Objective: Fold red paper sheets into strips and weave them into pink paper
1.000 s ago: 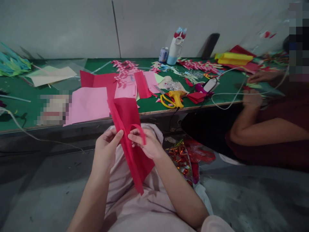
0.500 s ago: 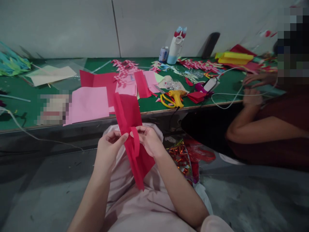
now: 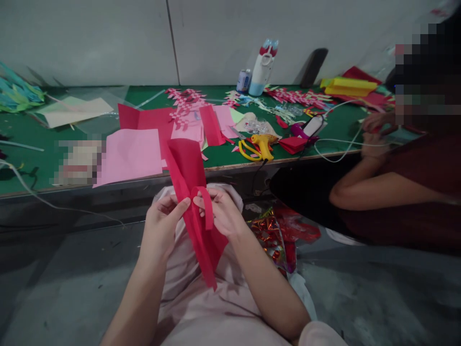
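Observation:
A folded sheet of red paper [image 3: 189, 168] is held over my lap, its upper end reaching toward the table edge. My left hand [image 3: 166, 214] pinches the sheet's left side between thumb and fingers near its middle. In my right hand [image 3: 219, 211], closed with thumb and fingertips together, is a narrow red paper strip [image 3: 208, 206] that curls over the fingers and hangs down. The right fingertips meet the folded sheet close to my left thumb. Whether they also grip the sheet is hidden by the strip.
On the green table [image 3: 223, 156] lie pink paper [image 3: 131, 154], scissors [image 3: 248, 151], a yellow glue gun [image 3: 264, 144] and woven paper chains [image 3: 298, 96]. A can [image 3: 244, 80] and a bottle [image 3: 264, 69] stand at the back. A co-worker [image 3: 403, 182] sits at right; white cables loop across the table.
The red sheet has shifted slightly left at its top, and its folds have drawn closer together. The strip's hanging end has swung right. The co-worker has leaned a little to the left.

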Available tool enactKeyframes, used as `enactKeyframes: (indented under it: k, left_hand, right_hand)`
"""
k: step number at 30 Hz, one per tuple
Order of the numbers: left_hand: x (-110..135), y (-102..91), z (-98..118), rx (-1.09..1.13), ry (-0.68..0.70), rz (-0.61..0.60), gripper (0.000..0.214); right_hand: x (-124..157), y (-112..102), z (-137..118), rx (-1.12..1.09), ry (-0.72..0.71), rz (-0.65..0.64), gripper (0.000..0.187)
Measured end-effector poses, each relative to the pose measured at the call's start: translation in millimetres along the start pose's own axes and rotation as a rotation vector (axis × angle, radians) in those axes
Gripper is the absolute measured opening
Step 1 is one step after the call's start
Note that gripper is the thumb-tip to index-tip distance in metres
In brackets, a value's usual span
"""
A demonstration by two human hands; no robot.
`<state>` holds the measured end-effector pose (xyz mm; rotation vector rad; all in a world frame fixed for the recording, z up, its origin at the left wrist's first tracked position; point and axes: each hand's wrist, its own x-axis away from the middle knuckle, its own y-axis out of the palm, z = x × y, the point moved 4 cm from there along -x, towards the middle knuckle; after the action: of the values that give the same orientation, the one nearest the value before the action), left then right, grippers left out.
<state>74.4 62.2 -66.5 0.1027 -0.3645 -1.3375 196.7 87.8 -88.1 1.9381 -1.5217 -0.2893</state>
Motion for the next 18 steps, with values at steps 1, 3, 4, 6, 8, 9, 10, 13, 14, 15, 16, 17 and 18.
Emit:
enactKeyframes:
  k: [1,3,4,6,8,9,10,13,14,15,16,17,18]
  left_hand:
    - [0.6,0.5,0.0,0.004,-0.01,0.004,0.026]
    - [1.8,1.2,0.1,0.016,-0.027,0.007,0.026]
    - [2.3,1.4,0.3,0.025,-0.03,0.007,0.026]
    - [2.8,1.3,1.0,0.032,-0.022,0.003,0.026]
    - [3.0,0.9,1.7,0.026,-0.007,0.001,0.025]
    - [3.0,0.8,2.0,0.021,-0.004,-0.001,0.025]
    - [3.0,0.6,2.3,0.017,-0.001,0.0,0.025]
    - [3.7,0.8,3.9,0.016,-0.001,0.014,0.025]
    - [4.1,0.9,4.6,0.019,0.003,0.02,0.025]
    - [4.5,1.1,5.3,0.023,0.006,0.025,0.025]
    - [4.9,1.3,5.8,0.027,0.007,0.026,0.025]
    - [5.2,1.5,6.0,0.031,0.006,0.024,0.025]
    - [5.5,1.7,5.9,0.035,0.004,0.021,0.025]
  right_hand:
    - [0.3,0.8,-0.3,-0.001,-0.014,0.0,0.028]
    - [1.0,1.8,-0.8,-0.007,-0.034,0.013,0.029]
    - [1.4,1.9,-1.1,-0.01,-0.04,0.022,0.03]
    - [2.1,1.3,-1.9,-0.015,-0.045,0.038,0.031]
    - [2.6,0.7,-2.1,0.002,-0.024,0.029,0.031]
    - [2.8,0.5,-2.1,0.018,-0.011,0.015,0.031]
    - [2.9,0.3,-2.2,0.033,0.002,0.002,0.031]
    - [3.2,-0.1,-2.9,0.052,0.019,-0.021,0.031]
    - [3.3,0.1,-2.9,0.05,0.023,-0.025,0.031]
    - [3.3,0.3,-2.7,0.046,0.028,-0.029,0.031]
    - [3.3,0.6,-2.3,0.043,0.028,-0.032,0.032]
    - [3.3,0.8,-1.9,0.041,0.024,-0.035,0.032]
    - [3.3,0.9,-1.4,0.037,0.017,-0.036,0.032]
